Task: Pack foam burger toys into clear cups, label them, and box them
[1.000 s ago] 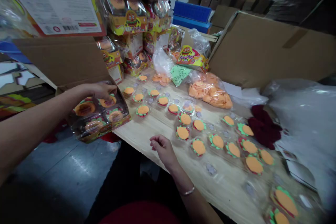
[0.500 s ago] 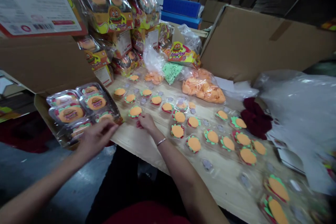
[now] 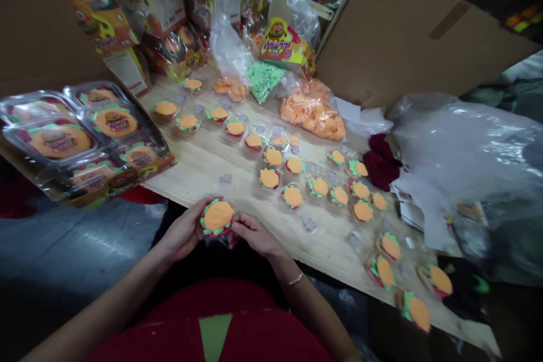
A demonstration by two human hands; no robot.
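Between my two hands, just off the table's front edge, is a toy-like burger [image 3: 218,216] with a plain orange top and green and red layers under it. My left hand [image 3: 189,231] is closed on its left side, and my right hand [image 3: 253,233] pinches its right side. Clear plastic seems to show beneath it. To the left, a display box [image 3: 123,181] holds several clear packs with labelled burgers [image 3: 115,120]. Many similar plain-topped burgers [image 3: 292,196] sit in clear trays across the table.
Bags of orange discs [image 3: 314,110] and green pieces [image 3: 263,79] lie toward the back. Packed burger boxes [image 3: 165,0] are stacked at back left. A cardboard sheet [image 3: 394,22] and clear plastic wrap [image 3: 462,164] stand to the right. Small grey pieces [image 3: 309,223] dot the wooden table [image 3: 190,172].
The burger has been lifted from the table and brought toward my body. My left hand has come from beside the display box to join my right hand on it. The view has tilted down.
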